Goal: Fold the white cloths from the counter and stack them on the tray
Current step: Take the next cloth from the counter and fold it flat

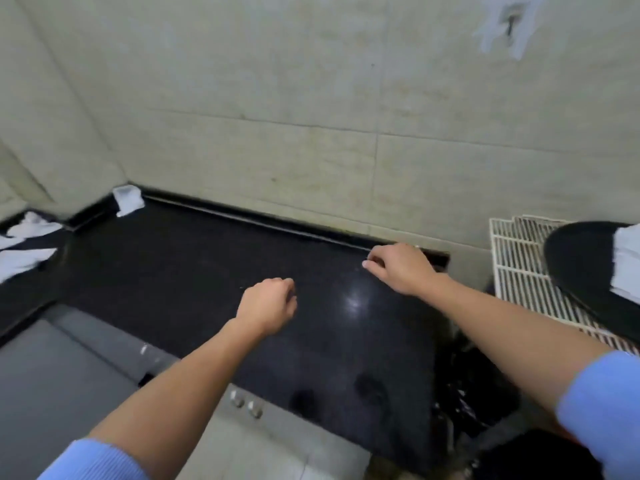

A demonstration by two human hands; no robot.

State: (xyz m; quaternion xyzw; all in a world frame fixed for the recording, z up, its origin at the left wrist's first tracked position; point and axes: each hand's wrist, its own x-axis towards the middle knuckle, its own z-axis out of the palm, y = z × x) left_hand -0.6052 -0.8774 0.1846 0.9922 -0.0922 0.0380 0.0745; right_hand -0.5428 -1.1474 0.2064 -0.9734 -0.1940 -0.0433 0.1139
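Observation:
Loose white cloths point(24, 244) lie crumpled on the black counter point(194, 265) at the far left edge. A dark round tray point(585, 271) sits at the right edge, with folded white cloth point(628, 261) on it. My left hand point(268, 304) hovers over the middle of the counter with fingers curled and nothing in it. My right hand point(398, 268) is over the counter's back right corner, fingers curled inward, holding nothing that I can see. Both hands are far from the cloths.
A small white folded item point(127, 199) stands in the back left corner against the tiled wall. A white slatted rack point(519, 271) lies under the tray at right. Grey cabinet fronts point(52, 375) with round knobs point(246, 403) sit below the counter. Black bags point(464, 393) fill the gap at right.

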